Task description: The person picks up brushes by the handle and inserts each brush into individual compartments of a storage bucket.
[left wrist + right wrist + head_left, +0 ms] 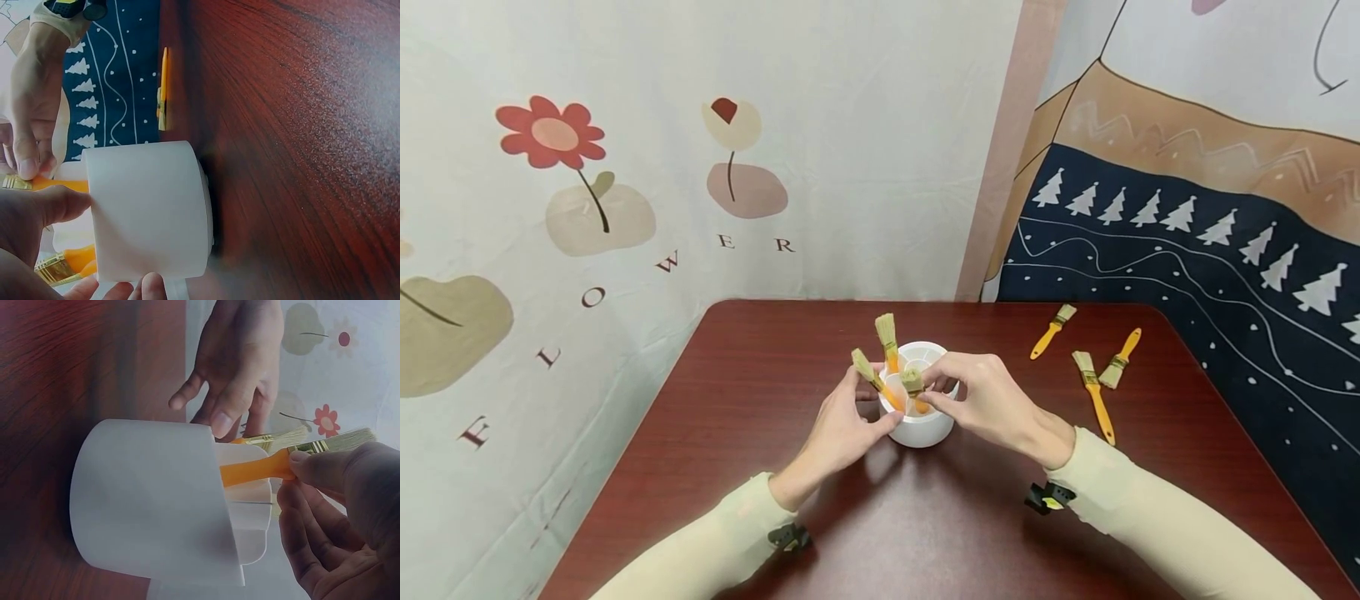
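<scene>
A white round divided holder [922,432] stands upright on the table. My left hand [847,423] holds its left side, thumb at the rim and fingers around the wall. My right hand [988,402] pinches a paintbrush [265,469] near its metal band. That brush has its bristles up and its orange handle down inside the holder. Two more paintbrushes lean in the holder with bristles up, one at the left [865,367] and one toward the back [887,332]. The lower ends of the handles are hidden by the holder's wall in the left wrist view.
On the right side of the dark red table [722,375] lie a small paintbrush [1054,332], a paintbrush [1094,398] closer to me, and another paintbrush [1122,358] with bristles toward me. Printed cloths [887,150] hang behind and to the right.
</scene>
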Motion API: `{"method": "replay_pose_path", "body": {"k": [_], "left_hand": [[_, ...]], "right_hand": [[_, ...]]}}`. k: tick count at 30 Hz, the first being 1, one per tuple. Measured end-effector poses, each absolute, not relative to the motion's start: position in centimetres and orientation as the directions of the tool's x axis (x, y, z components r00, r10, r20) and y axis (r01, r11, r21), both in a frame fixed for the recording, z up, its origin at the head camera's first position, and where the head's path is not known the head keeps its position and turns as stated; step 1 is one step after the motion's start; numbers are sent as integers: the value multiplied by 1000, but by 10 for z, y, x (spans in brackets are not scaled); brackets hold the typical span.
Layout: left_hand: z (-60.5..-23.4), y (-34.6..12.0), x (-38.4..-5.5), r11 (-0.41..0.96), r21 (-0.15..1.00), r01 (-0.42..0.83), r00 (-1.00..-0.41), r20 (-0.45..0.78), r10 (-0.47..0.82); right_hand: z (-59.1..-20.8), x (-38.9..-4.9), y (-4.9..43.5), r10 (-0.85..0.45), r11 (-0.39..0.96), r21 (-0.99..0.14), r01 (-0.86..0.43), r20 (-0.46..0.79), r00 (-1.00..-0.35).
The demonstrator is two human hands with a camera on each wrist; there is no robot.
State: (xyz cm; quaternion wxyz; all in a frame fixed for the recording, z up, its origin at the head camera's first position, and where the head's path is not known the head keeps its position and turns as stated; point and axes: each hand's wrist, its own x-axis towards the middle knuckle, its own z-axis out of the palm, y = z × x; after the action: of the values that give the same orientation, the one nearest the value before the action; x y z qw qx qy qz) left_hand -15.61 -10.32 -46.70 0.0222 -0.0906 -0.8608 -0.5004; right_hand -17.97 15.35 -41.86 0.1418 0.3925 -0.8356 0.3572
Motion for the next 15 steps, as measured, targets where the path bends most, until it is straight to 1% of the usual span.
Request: {"method": "replay_pose_path", "body": {"k": [6, 15], "left_hand": [[-467, -104, -156, 489, 853, 183, -982, 136, 130], [-467, -104, -156, 482, 856, 187, -981, 137, 137]], "right_hand": [[-424, -180, 152, -575, 420, -465, -780, 528, -625], [-433, -182, 150, -605, 390, -412, -824, 560, -566]]}}
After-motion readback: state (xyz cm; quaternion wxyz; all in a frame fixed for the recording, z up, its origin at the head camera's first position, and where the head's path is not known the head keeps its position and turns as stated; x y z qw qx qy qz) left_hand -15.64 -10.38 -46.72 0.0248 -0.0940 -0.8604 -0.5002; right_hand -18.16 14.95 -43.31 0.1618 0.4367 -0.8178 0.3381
